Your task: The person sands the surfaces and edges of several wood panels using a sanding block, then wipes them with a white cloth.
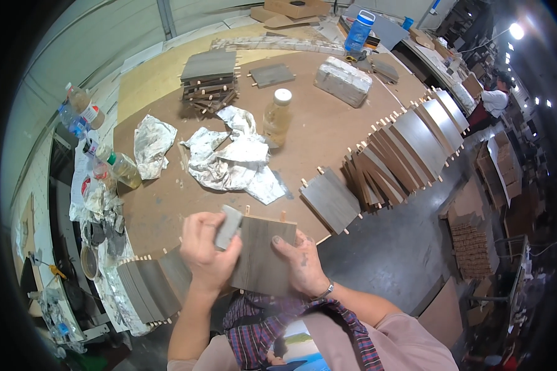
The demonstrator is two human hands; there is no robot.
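In front of my body I hold a grey-brown wooden panel (263,256) with light dowel pegs along its far edge. My right hand (306,263) grips the panel's right side, thumb lying on its face. Pinched in my left hand (209,250) is a small grey block (229,227), which looks like a sanding block, at the panel's left edge. Just right of the held panel, another doweled panel (331,199) lies at the table edge. At lower left, a row of similar panels (148,287) stands close to my left forearm.
White rags (229,157) lie mid-table beside a bottle of yellowish liquid (277,120). A panel stack (209,77) and a paint-smeared block (343,81) stand farther back. Many leaning panels (408,145) line the right edge. Bottles (124,168) stand at left. Another person (494,102) is far right.
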